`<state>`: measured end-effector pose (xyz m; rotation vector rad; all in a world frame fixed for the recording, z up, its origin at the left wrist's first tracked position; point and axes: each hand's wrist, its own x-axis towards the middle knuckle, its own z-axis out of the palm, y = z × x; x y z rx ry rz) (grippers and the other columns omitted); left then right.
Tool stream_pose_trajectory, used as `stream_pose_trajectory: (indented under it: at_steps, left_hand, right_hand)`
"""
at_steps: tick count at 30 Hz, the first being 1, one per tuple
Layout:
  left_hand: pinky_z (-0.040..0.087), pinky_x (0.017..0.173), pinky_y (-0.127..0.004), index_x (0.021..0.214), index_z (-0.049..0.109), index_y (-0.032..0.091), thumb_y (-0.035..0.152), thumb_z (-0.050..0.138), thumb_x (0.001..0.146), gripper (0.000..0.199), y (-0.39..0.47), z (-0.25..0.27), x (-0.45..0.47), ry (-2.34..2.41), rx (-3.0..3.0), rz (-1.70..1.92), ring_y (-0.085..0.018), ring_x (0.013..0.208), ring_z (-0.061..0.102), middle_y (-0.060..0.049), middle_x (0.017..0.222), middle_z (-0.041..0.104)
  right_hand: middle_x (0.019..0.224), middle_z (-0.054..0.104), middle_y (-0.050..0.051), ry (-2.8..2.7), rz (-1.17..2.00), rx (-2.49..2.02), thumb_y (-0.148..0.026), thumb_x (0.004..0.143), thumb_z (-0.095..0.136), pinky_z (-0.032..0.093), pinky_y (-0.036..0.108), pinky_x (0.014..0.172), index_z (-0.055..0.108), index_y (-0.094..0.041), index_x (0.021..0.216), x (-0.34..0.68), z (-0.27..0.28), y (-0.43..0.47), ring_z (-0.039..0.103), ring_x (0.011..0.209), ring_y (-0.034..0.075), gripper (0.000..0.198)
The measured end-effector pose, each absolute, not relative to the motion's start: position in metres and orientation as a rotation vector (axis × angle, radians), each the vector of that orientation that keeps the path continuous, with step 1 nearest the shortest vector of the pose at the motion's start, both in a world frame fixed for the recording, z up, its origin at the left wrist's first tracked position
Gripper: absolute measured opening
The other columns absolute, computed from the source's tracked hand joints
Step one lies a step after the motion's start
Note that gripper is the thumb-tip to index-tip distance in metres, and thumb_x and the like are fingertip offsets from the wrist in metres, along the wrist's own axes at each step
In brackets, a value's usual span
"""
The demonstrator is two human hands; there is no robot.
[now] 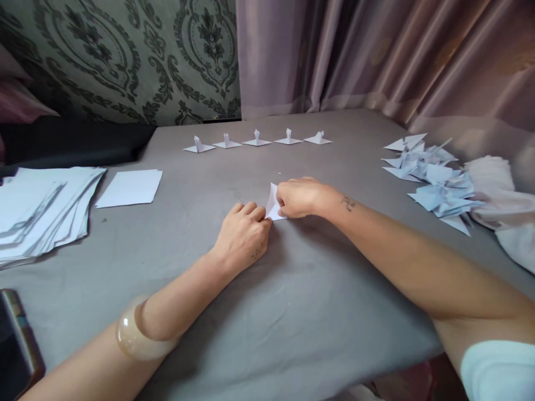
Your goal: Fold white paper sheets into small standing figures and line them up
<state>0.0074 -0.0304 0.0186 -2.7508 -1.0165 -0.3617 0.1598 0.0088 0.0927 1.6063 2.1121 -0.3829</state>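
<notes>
A small folded piece of white paper (273, 207) lies on the grey cloth between my two hands, one pointed flap standing up. My right hand (301, 197) is closed over its right side, hiding much of it. At the lower left corner of the paper, the curled fingers of my left hand (246, 231) pinch its edge. Several folded paper figures (257, 139) with raised middles stand in a row beyond my hands.
To the left are a thick stack of white sheets (50, 206) and some square sheets (130, 188). A heap of folded paper pieces (438, 178) sits at the right beside a whitish cloth (497, 195). A phone-like dark object (16, 340) lies at the lower left.
</notes>
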Motion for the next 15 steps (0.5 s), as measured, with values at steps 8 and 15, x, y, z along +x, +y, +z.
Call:
stream_pose_trajectory:
  at_steps: [8, 15]
  left_hand:
    - [0.031, 0.057, -0.036, 0.069, 0.063, 0.014, 0.013, 0.047, 0.085, 0.022, -0.0357, 0.0259, 0.0115, -0.929, -2.764, -0.209, -0.023, 0.073, 0.052, -0.01, 0.07, 0.059]
    - [0.039, 0.061, -0.037, 0.069, 0.063, 0.014, 0.011, 0.046, 0.084, 0.023, -0.0327, 0.0286, 0.009, -0.948, -2.832, -0.236, -0.024, 0.076, 0.052, -0.01, 0.075, 0.06]
  right_hand:
    - [0.086, 0.071, 0.01, 2.13, -0.381, 1.613, -0.022, 0.08, 0.057, 0.042, 0.03, 0.069, 0.07, -0.016, 0.093, 0.1619, 0.0906, 0.0096, 0.065, 0.082, 0.021, 0.019]
    - [0.085, 0.07, 0.01, 2.138, -0.38, 1.612, -0.021, 0.079, 0.058, 0.042, 0.03, 0.068, 0.07, -0.015, 0.095, 0.1626, 0.0895, 0.0096, 0.065, 0.08, 0.021, 0.021]
